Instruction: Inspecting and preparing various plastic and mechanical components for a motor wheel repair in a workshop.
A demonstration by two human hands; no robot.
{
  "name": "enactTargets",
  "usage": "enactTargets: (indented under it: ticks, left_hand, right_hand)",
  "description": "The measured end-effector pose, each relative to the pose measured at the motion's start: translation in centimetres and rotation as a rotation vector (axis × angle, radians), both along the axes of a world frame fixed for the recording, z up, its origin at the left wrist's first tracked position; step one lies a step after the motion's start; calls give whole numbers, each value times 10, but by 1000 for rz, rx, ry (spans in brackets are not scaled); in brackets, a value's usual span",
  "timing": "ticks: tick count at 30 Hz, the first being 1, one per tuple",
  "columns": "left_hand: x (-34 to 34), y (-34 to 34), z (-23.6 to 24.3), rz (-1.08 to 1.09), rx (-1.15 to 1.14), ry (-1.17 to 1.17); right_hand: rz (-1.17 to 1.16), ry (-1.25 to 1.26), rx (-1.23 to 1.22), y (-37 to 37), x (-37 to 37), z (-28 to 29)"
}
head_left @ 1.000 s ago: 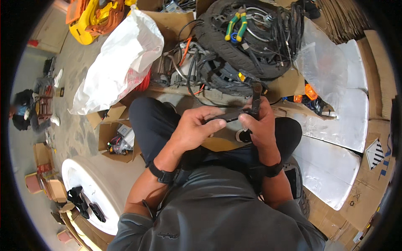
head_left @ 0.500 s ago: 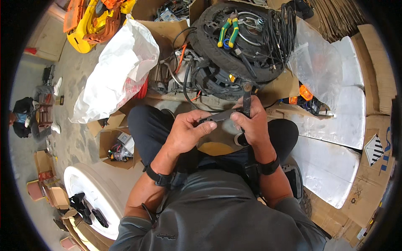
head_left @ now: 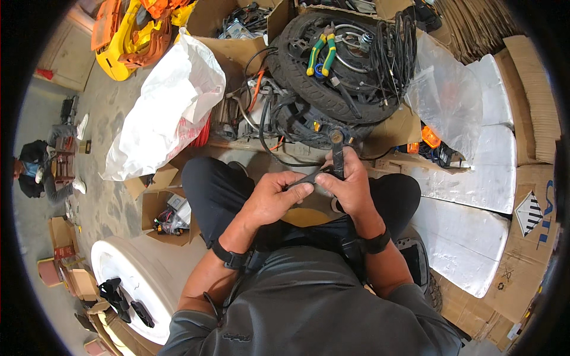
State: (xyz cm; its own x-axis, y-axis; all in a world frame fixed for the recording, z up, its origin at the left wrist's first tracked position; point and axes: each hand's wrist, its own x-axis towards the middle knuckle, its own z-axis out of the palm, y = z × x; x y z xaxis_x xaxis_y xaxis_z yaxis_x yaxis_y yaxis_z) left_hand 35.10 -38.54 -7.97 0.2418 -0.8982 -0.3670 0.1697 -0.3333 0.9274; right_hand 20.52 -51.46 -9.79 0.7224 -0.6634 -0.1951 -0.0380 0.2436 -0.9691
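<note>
Between my two hands is a dark metal bar (head_left: 338, 160) with a round end, standing up from my right hand (head_left: 354, 191). A thin black strip (head_left: 309, 178) runs from the foot of the bar to my left hand (head_left: 270, 197). Whether strip and bar are one piece, I cannot tell. My left thumb and fingers pinch the strip, while my right fingers wrap round the bar, with the thumb against the strip. Just beyond lie stacked wheels with black tyres (head_left: 312, 89), bearing green-and-yellow pliers (head_left: 322, 54) and a bundle of black cables (head_left: 396, 59).
A white plastic bag (head_left: 169, 101) stands at far left beside yellow and orange plastic parts (head_left: 119, 56). Boxes of small parts (head_left: 153, 204) are around me. White foam slabs (head_left: 457, 237) lie on my right, and a round white lid-like surface (head_left: 107, 261) at lower left. Another person (head_left: 35, 166) sits far left.
My hands have come closer together. The bar in my right hand has shifted left and nearer to me, and the strip shows more edge-on. The view has shifted slightly.
</note>
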Motion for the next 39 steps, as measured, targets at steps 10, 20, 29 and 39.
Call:
enactTargets:
  ticks: [10, 20, 29, 39]
  left_hand:
    - [7, 5, -13, 89, 62, 93]
    - [22, 14, -15, 159, 76, 104]
    - [23, 19, -16, 218, 85, 104]
    - [37, 38, -26, 399, -49, 232]
  right_hand:
    - [52, 90, 52, -8, 1, -15]
    - [70, -97, -154, -37, 31, 32]
    - [46, 150, -125, -72, 31, -11]
    - [380, 256, -237, -64, 27, -53]
